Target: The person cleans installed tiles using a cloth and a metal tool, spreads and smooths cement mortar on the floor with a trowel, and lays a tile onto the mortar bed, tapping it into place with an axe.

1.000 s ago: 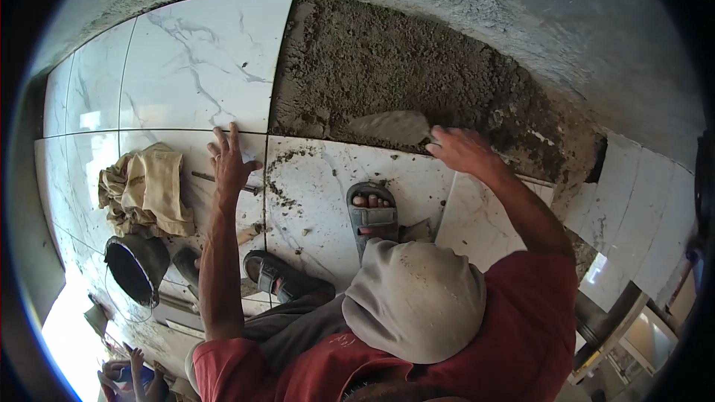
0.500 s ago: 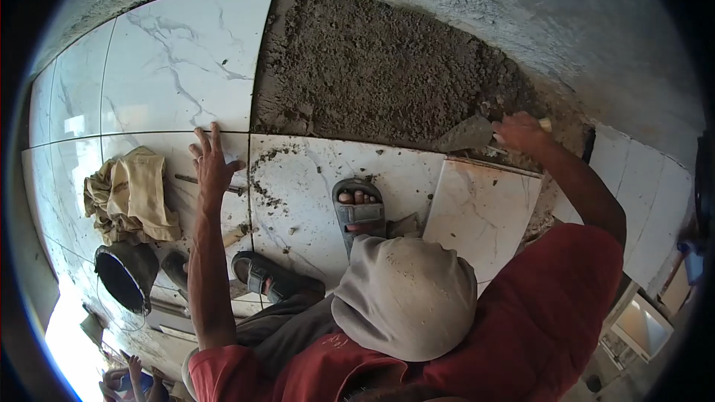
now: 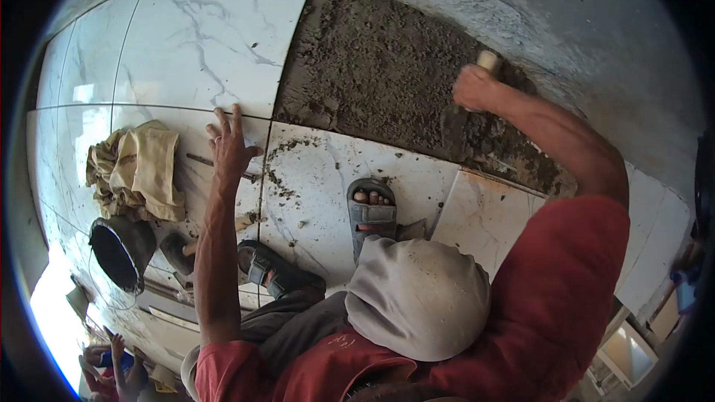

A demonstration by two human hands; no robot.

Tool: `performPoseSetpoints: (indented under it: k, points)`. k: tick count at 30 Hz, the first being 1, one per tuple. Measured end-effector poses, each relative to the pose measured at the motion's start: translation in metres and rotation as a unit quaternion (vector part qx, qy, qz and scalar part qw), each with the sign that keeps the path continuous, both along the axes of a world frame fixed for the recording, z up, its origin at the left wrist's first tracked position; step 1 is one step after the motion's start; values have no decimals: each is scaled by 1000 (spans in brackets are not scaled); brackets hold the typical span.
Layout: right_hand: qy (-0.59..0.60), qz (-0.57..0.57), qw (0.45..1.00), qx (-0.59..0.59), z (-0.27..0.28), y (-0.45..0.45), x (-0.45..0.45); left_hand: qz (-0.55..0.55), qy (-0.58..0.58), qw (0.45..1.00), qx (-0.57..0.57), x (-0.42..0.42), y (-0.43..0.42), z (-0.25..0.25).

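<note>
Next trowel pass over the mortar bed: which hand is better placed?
Right, I'd say. The right hand grips the trowel by its handle, over the mortar bed. The left hand is spread at the tile beside the bed, holding no tool.

No words, labels, brands, numbers or signs can be read. A small, pale mark [image 3: 344, 341] shows on the front of the red shirt [image 3: 316, 365], a little way from the collar [image 3: 387, 366]. It looks like a few strokes of lettering or a small emblem, but it is too small and blurred to make out, and no letter in it is certain.
</note>
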State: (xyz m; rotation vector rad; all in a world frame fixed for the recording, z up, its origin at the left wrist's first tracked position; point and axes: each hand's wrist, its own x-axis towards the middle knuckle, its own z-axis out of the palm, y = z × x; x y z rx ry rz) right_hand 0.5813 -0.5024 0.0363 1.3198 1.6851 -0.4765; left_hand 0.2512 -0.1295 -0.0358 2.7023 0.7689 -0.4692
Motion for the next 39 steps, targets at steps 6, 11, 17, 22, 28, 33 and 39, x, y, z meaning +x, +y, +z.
performPoseSetpoints:
  k: [6, 11, 17, 22, 28, 33, 39]
  points:
    - [102, 9, 993, 64, -2, 144, 2, 9, -5, 1000, -5, 0, 1, 1]
    - [147, -23, 987, 59, -4, 216, -9, 20, -21, 1000, -10, -3, 0, -1]
    - [183, -197, 963, -35, 13, 125, 3, 27, -16, 999, -27, -3, 0, 1]
    - [126, -356, 925, -41, 8, -56, -1, 22, -3, 1000, -23, -2, 1, 1]
    - [24, -390, 913, -119, 29, -118, -6, 18, -12, 999, -29, -1, 2, 2]
    - [14, -350, 931, -106, 16, -151, 19, 31, -10, 999, -32, -3, 0, 2]
    - [-30, -155, 968, -195, 17, -72, 22, 35, -19, 999, -26, -5, 1, -3]
